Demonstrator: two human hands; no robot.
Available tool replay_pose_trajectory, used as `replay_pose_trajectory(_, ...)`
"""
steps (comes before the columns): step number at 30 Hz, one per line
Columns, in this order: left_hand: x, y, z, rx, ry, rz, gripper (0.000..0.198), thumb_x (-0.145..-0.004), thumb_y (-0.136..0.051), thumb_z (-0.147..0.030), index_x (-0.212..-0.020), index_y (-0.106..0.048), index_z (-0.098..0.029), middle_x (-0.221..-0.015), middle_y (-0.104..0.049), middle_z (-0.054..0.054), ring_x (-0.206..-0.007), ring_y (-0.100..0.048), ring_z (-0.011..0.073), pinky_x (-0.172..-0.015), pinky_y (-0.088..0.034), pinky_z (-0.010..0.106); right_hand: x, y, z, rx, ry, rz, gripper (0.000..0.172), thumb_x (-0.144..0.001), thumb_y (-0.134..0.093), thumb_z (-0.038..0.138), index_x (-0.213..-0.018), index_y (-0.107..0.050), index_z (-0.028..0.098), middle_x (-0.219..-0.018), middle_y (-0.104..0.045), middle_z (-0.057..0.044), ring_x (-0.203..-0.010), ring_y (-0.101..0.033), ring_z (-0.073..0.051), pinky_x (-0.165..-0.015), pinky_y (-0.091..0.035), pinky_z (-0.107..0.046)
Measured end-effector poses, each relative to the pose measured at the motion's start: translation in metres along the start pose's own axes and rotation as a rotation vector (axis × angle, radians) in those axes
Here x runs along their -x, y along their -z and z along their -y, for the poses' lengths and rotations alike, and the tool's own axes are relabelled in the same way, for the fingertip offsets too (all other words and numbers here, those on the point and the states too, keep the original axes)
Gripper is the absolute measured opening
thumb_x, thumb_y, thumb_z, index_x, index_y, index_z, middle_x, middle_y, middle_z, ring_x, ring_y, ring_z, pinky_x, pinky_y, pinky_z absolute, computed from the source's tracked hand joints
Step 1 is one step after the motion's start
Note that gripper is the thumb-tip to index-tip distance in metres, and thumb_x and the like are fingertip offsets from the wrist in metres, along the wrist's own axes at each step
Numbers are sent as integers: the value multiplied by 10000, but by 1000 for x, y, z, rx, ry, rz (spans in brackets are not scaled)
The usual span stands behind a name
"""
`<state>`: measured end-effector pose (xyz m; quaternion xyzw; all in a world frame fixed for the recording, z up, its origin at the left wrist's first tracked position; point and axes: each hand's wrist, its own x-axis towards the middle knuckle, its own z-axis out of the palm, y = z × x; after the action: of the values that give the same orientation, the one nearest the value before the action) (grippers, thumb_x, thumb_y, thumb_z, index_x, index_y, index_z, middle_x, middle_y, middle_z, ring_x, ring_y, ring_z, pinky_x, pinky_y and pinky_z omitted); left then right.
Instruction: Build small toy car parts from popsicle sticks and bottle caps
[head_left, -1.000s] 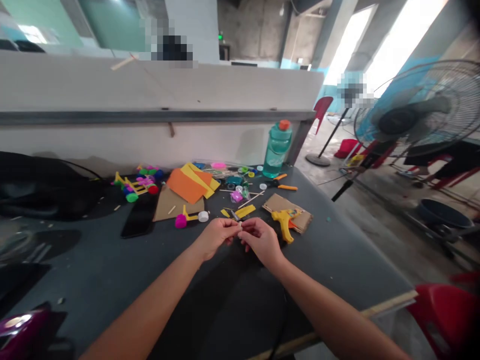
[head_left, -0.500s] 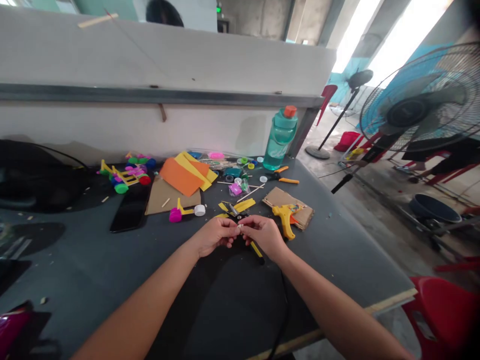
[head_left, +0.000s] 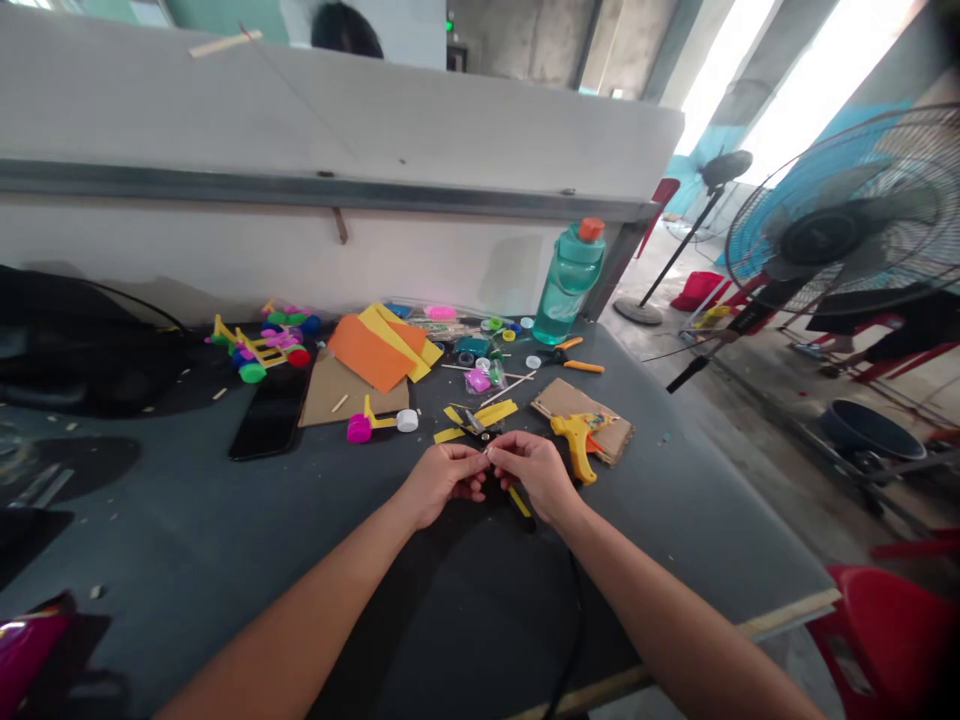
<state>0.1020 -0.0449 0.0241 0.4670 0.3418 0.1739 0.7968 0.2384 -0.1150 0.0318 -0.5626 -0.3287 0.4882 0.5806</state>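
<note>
Meeting at the tips, the left hand [head_left: 448, 484] and the right hand [head_left: 535, 476] pinch a tiny pale bit [head_left: 488, 452] between them, just over the black and yellow tool [head_left: 520, 503] on the table [head_left: 187, 520]. Both arms [head_left: 330, 600] slant inward. Half a second ago, the bit showed more; now it is mostly hidden.

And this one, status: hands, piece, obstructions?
Left hand and right hand pinching together. Tiny pale piece between them, mostly hidden. Tool partly beneath hands; glue gun beside right hand.

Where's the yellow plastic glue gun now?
In the head view, the glue gun lies partly on a brown cardboard piece, just right of the right hand.
</note>
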Motion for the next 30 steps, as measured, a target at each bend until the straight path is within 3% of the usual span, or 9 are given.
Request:
replay_pose_trajectory(7,-1,1,1,13,25,-5,261,-649,-744,-327,-689,-613,-105,-564,-548,-19,-435,-479,44,-473,-530,214,1,2,0,29,11,-5,179,-619,-724,298,-688,-637,158,-550,-606,9,-495,-540,-99,-404,-422,-184)
replay_pose_trajectory(15,-1,0,0,123,53,-41,267,-716,-691,-358,-806,-644,-111,-715,-650,55,-614,-628,121,-531,-550,228,3,1,4,-26,-6,-39,159,-633,-713,289,-684,-637,159,-535,-571,29,-460,-475,-66,-407,-356,-165)
replay_pose_trajectory(26,1,0,0,89,80,9,267,-710,-697,-356,-739,-633,-98,-642,-629,39,-544,-603,100,-548,-542,226,3,-9,1,62,-22,-125,272,-558,-758,383,-629,-617,161,-515,-545,39,-409,-375,-54,-383,-257,-200)
replay_pose_trajectory(30,0,-1,3,37,-15,8,292,-698,-698,-383,-727,-622,-102,-590,-585,4,-472,-541,74,-522,-542,248,4,-8,0,36,-40,-119,262,-578,-747,372,-643,-607,160,-518,-551,41,-410,-382,-52,-389,-254,-195)
